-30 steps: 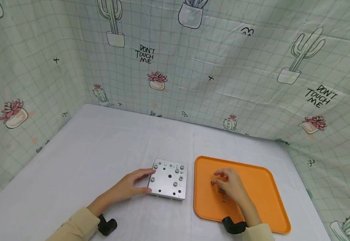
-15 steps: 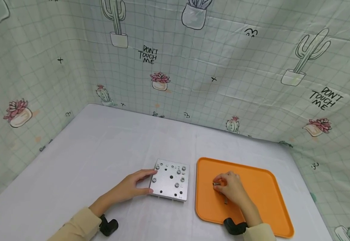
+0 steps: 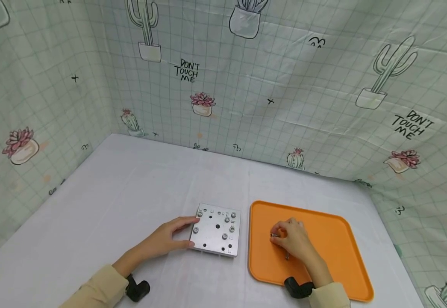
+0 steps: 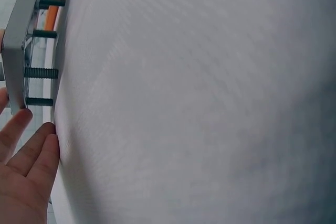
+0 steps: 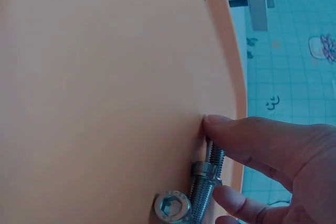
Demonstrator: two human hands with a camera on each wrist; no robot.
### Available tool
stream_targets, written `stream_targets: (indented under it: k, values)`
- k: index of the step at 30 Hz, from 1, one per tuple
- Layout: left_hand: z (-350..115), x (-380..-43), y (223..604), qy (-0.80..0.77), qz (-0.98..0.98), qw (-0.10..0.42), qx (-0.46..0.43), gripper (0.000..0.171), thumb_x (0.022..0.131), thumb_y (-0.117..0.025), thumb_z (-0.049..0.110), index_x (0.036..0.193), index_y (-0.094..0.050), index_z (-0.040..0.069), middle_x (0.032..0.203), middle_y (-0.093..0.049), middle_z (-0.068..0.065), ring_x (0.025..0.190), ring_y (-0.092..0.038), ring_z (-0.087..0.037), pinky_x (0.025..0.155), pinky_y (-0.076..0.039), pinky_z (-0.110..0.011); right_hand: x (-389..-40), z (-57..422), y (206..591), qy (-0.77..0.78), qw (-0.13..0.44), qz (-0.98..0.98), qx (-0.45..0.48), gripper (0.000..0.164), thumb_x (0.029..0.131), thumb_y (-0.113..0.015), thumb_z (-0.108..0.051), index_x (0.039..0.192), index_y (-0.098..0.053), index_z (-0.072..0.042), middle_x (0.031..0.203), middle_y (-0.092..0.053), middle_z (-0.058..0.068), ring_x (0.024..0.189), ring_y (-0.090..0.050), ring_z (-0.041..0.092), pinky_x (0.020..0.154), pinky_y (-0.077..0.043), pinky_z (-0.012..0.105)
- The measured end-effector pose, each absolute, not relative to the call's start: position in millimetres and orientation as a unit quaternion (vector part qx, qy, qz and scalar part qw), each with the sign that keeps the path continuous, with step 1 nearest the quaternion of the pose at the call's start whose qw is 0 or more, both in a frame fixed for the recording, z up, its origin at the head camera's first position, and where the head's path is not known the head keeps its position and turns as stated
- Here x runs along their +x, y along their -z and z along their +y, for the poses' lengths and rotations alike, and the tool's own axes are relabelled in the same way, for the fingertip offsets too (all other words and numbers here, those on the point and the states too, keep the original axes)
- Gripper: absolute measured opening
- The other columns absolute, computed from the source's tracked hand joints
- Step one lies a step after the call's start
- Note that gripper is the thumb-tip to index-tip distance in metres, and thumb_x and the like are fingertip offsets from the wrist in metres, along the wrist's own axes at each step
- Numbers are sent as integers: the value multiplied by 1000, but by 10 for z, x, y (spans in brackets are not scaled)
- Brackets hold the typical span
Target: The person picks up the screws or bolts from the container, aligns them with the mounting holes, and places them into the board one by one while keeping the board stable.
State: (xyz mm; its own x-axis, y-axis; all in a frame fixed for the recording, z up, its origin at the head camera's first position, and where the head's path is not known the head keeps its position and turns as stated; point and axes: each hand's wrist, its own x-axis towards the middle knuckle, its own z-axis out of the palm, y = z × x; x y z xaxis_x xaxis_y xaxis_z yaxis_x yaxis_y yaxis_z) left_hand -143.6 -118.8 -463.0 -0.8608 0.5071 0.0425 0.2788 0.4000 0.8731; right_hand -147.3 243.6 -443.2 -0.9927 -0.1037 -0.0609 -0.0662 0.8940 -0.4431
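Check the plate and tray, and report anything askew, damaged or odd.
Nothing looks damaged or spilled. One oddity: the square silver metal plate sits raised, apparently on dark threaded screw shanks poking out beneath it, rather than flat on the white cloth-covered table. The loose silver socket-head screws are inside the rectangular orange tray.
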Motion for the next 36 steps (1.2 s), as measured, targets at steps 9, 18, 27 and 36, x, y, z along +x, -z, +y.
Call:
stream_targets:
  k: [9, 18, 27, 36]
  values:
    - [-1187, -1420, 4614, -495, 827, 119, 238, 61, 81, -71, 33, 135, -49, 13, 142, -44, -11, 132, -40, -31, 109, -35, -45, -1470, 2442, 4422, 227, 40, 972, -40, 11, 78, -75, -20, 81, -65, -16, 85, -47, 5, 80, -35, 20, 64, -25, 28]
    - [-1190, -1447, 4654, -491, 830, 118, 236, 62, 81, -71, 35, 135, -49, 15, 142, -44, -9, 132, -40, -30, 109, -35, -43, -1455, 2440, 4340, 244, 41, 969, -30, 11, 81, -72, -20, 85, -66, -12, 92, -50, 8, 85, -37, 23, 65, -31, 27]
    - [-1189, -1443, 4650, -492, 830, 120, 233, 61, 81, -71, 34, 135, -49, 15, 143, -44, -9, 133, -40, -29, 109, -36, -44, -1416, 2381, 4241, 290, 23, 956, -36, 11, 85, -68, -20, 89, -65, -10, 101, -53, 10, 96, -42, 27, 76, -41, 35]
    - [-1183, -1449, 4659, -492, 829, 117, 239, 61, 82, -71, 35, 135, -49, 15, 143, -44, -10, 133, -39, -31, 109, -35, -45, -1326, 2195, 4152, 378, -12, 924, -51, 12, 83, -70, -20, 89, -66, -11, 98, -54, 9, 93, -47, 25, 78, -46, 32]
